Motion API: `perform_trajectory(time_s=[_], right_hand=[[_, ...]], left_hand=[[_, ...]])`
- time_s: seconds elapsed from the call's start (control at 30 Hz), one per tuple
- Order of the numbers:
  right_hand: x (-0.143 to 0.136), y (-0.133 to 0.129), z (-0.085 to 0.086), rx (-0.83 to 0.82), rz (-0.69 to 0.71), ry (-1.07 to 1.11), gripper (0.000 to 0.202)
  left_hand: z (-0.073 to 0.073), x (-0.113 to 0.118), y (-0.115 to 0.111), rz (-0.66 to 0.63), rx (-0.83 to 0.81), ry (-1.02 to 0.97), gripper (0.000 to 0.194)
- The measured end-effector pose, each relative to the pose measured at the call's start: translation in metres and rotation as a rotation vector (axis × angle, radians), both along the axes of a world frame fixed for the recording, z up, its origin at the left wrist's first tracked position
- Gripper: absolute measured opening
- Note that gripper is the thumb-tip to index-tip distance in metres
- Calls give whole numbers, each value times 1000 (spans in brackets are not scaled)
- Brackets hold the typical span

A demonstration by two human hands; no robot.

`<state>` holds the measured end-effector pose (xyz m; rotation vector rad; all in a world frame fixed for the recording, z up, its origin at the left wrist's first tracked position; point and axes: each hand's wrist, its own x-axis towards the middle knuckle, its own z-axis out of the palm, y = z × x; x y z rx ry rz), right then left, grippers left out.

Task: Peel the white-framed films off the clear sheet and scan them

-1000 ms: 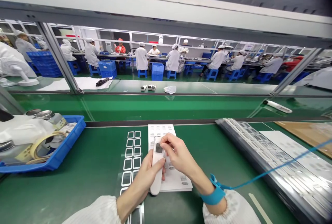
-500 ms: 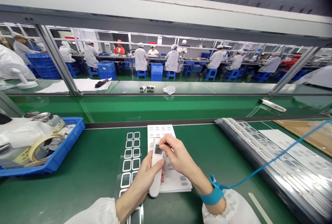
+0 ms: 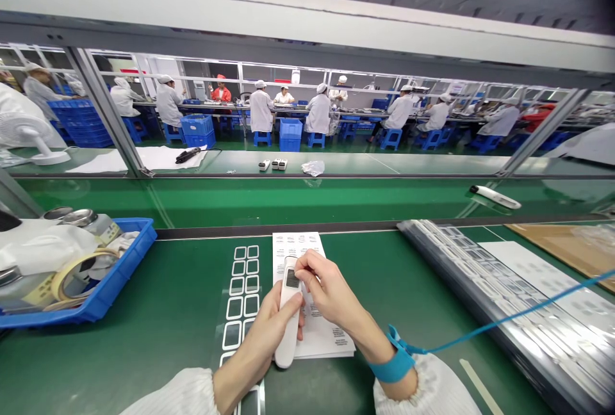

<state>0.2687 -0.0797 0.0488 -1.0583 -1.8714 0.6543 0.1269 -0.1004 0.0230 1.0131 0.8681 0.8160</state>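
Note:
A white handheld device (image 3: 287,338) with a dark screen near its top is wrapped in my left hand (image 3: 271,325), thumb across its front. My right hand (image 3: 324,284) is closed in a pinch at the right edge of the screen; whatever its fingertips hold is too small to make out. Under the device lies a stack of printed white paper (image 3: 331,338). Left of the paper, a clear sheet with white rounded frames (image 3: 235,307) rests on the green bench, partly under my left forearm. A blue strap (image 3: 394,364) circles my right wrist.
A blue tray (image 3: 122,274) with jars and tape stands at left. Stacked sheets of frames (image 3: 509,300) lie at right. Beyond the bench edge, another white device (image 3: 494,197) lies on the green belt (image 3: 336,200). People sit at far benches.
The white device on the belt has shifted slightly left. The blue cord from my wrist strap hangs lower. My hands have barely moved.

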Motion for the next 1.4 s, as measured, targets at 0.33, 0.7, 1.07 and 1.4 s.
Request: perform_trajectory(time_s=[0.33,0.7,1.07,1.4], right_hand=[[0,-1,-1,-7,5,4,21],[0,0,-1,18,15,-7,20],[0,-1,-4,0,-49,40,9],[-1,10,-14,-234,51,331,22]], left_hand=[[-3,0,0,11,-15,-1,36],[-6,2,-1,39,-50,20,38],[-3,4,-1,54,-37,21,38],[9,6,-6,41,0,30,40]])
